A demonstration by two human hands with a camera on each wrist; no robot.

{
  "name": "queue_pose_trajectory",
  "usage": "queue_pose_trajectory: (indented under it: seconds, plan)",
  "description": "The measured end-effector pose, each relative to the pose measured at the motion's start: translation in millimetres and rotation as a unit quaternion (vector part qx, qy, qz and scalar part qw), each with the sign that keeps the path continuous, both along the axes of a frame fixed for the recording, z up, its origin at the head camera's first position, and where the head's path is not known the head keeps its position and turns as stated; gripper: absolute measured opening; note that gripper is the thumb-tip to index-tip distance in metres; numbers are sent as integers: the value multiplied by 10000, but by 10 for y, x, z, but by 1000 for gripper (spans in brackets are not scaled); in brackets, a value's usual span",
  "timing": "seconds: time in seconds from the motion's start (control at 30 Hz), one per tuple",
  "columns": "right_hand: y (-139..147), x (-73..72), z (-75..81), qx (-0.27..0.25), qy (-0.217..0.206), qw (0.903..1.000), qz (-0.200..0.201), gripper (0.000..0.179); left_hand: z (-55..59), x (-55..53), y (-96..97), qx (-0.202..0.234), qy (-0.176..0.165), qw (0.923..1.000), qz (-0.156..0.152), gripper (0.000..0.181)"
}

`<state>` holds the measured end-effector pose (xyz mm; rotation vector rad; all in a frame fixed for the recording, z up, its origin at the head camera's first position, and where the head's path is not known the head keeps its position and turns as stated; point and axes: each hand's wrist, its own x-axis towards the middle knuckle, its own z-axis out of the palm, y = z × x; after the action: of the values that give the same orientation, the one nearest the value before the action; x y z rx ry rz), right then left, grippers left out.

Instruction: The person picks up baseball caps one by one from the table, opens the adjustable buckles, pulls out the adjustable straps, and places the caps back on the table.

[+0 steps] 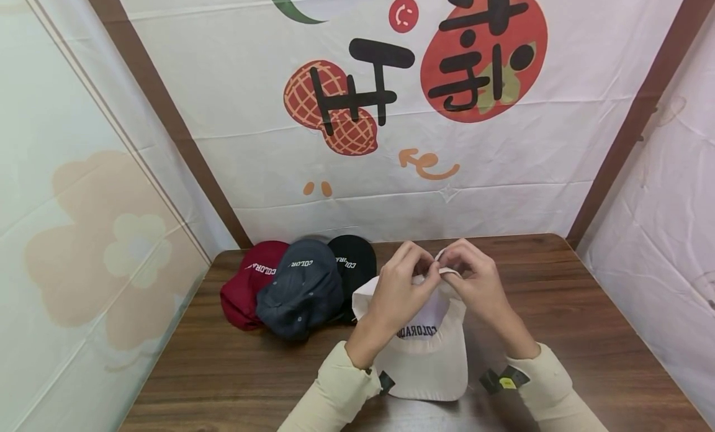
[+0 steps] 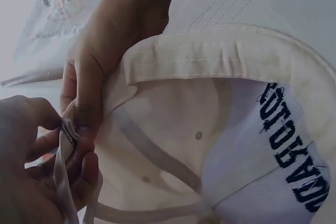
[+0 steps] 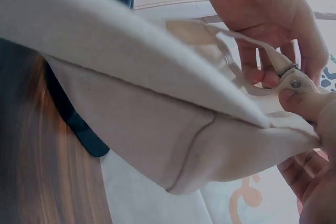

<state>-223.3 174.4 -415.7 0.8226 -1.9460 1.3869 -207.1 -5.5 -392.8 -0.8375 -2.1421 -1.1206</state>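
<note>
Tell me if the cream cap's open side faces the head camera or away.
Toward it: the head view shows the inside of the cream cap, lettering visible within.

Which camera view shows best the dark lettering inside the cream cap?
The left wrist view: it looks closely into the cream cap, so the dark lettering appears large, though near the picture's edge. The head view shows it too, but much smaller. In the right wrist view, the cap appears, but its lettering is hidden.
</note>
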Motion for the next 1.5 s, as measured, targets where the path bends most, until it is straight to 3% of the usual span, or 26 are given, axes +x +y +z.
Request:
queue_pose_trajectory:
  seconds: [0.3,0.47,0.6,1.5]
  plan:
    - [9,11,-5,894,719,9923,-466,37,-11,15,-15,28,-255,9994,245,5]
    - [26,38,3,1180,766,9876,-698,33,-8,17,-22,41,-310,9991,270,6]
    - [34,49,10,1177,631,9886,-693,29,2,16,-22,20,-323,9992,247,6]
    - [9,60,-6,911,951,9896,-586,28,-23,16,-20,357,-281,9989,82,7]
